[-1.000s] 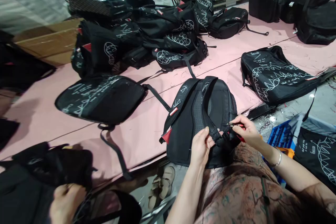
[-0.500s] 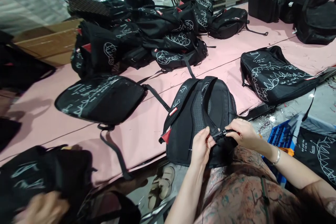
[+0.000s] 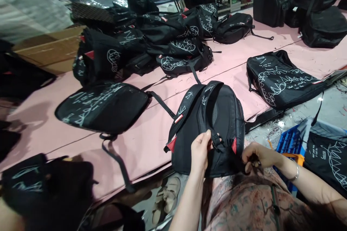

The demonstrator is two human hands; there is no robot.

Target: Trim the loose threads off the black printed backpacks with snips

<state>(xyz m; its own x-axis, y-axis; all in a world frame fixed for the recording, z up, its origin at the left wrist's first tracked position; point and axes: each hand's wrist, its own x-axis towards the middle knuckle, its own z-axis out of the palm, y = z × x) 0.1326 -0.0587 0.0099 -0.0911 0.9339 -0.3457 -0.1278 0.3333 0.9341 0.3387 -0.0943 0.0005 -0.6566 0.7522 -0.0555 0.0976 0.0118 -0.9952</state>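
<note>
A black backpack (image 3: 187, 151) leans on the table edge in front of me, its back panel and shoulder straps facing up. My left hand (image 3: 200, 149) is closed on the lower part of a shoulder strap (image 3: 207, 115), beside its adjuster buckle (image 3: 218, 143). Off the backpack's lower right side, my right hand (image 3: 258, 158) is closed around the end of a black webbing strap (image 3: 238, 164). A small dark thing with shiny bits shows in that palm; I cannot make out its kind. Red triangular tabs (image 3: 171, 145) mark the backpack's sides.
More black bags with white line prints lie on the pink table (image 3: 146, 148), including a flat one (image 3: 103, 106) and a pile (image 3: 168, 39). Another bag (image 3: 282, 79) lies right. A blue crate (image 3: 291, 137) stands lower right. A co-worker's arm (image 3: 8, 209) shows lower left beside a bag.
My right hand has moved from the buckle down and right, away from the strap adjuster. My left hand has shifted slightly left on the strap. The co-worker's hand at lower left has moved left.
</note>
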